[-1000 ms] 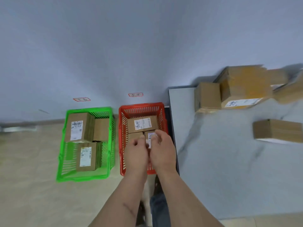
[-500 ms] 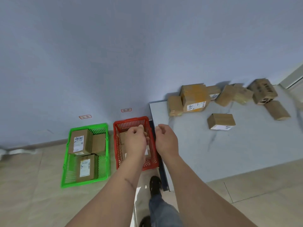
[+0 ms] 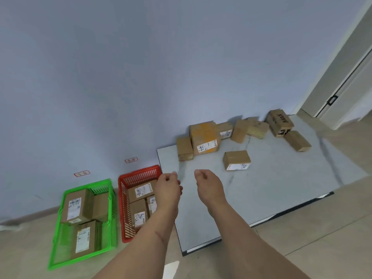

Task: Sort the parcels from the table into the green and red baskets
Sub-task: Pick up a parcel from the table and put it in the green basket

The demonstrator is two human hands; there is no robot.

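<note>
My hands, left [image 3: 168, 189] and right [image 3: 209, 188], hang loosely curled and empty above the table [image 3: 281, 178]; nearest parcel [image 3: 237, 160], likely light, stiff cardboard, I would grasp by opposite side faces.

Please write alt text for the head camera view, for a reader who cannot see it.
Two bare hands, the left hand and right hand, hover empty over a grey table with loose cardboard parcels at its far side. On the floor to its left stand a red basket and a green basket, each with parcels inside.
</note>
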